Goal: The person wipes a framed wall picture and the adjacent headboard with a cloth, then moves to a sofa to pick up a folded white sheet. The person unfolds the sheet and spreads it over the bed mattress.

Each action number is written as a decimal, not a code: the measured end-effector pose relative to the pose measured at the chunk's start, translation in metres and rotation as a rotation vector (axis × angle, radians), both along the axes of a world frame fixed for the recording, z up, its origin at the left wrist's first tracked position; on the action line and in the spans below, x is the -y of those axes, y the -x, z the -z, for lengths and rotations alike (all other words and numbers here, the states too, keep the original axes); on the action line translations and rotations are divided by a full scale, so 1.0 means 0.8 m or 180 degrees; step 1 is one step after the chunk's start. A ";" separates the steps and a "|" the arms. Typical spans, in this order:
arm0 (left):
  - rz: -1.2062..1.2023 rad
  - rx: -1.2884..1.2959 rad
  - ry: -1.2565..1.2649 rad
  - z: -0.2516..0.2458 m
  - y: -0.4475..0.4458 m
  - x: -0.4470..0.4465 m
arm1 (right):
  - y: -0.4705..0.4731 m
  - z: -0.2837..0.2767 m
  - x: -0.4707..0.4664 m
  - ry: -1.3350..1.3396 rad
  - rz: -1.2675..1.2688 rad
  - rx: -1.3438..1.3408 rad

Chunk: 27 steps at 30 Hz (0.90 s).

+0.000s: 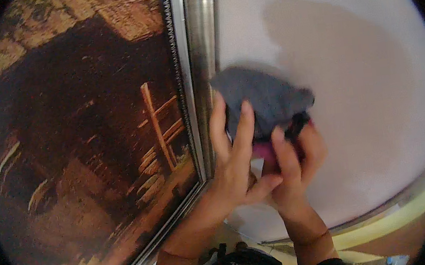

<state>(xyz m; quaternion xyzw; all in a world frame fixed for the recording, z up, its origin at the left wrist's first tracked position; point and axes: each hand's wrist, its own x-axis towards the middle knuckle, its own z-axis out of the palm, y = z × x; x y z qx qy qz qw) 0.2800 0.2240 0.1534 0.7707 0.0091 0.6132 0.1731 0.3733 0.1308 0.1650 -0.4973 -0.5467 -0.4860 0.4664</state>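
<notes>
A grey cloth (260, 92), folded or bunched, is up in front of the wall between my two hands. My left hand (232, 157) has its fingers spread over the cloth's left side. My right hand (295, 166) grips its lower right part, where a black piece (298, 123) shows at the edge. Something pink (263, 151) peeks out below the cloth between my hands; whether it belongs to the cloth I cannot tell. My left thumb reaches across towards my right fingers. The palms and the underside of the bundle are hidden.
A large framed painting (82, 146) fills the left side, its silvery frame (204, 55) standing close to my left hand. Behind the cloth is a pale wall (368, 96) with a shadow on it. Lower right, a yellowish band (393, 222) runs along the wall's base.
</notes>
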 end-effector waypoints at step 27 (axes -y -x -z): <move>0.0887 -0.0301 0.0776 0.172 0.000 0.036 | -0.013 0.128 0.052 0.1320 0.0115 0.0288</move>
